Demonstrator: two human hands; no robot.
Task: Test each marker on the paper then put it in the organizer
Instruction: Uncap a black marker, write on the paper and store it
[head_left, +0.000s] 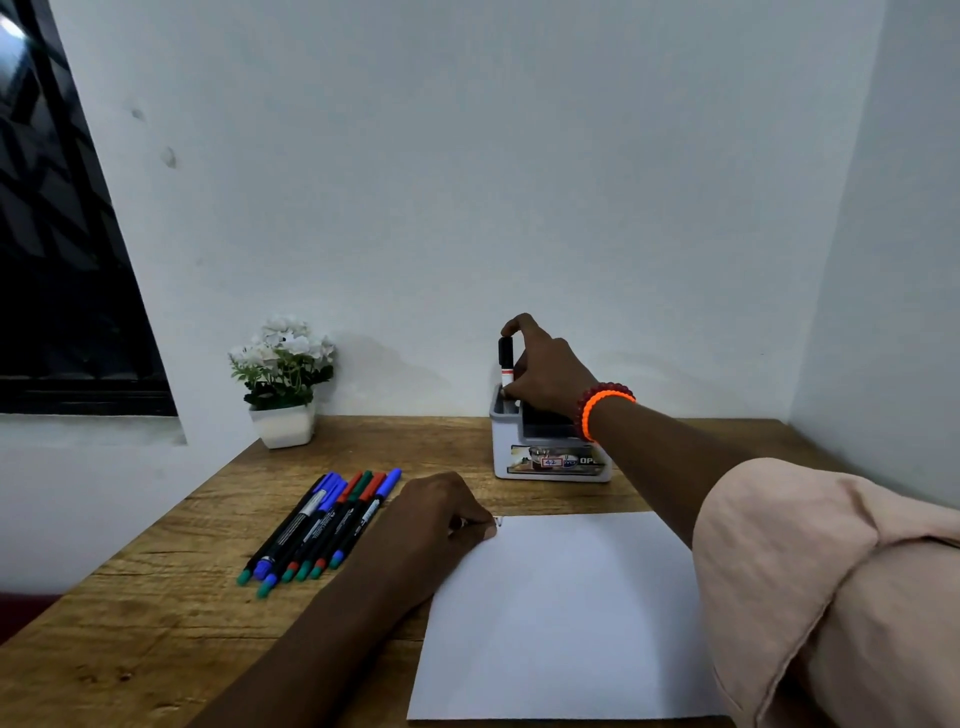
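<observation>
Nearest, right sleeve, pale and rolled, fills the lower right corner and covers the sheet's right edge; its lower part cut off by the frame. White paper lies flat on the wooden desk, near edge just in view; one tiny mark at its far left corner, too small to read. Left hand rests knuckles-up at that corner, fingers curled under, fingertips hidden; whether it presses the sheet or holds anything cannot be told. Just left of it, a bundle of markers lying side by side, touching, caps blue, red and green; exact count unclear. Farther back, right arm stretched forward, orange and red bracelets at the wrist. Right hand pinches a black-capped marker upright, lower end inside the left compartment of the white organizer; its label blurred. Potted white flowers against the wall, far left
</observation>
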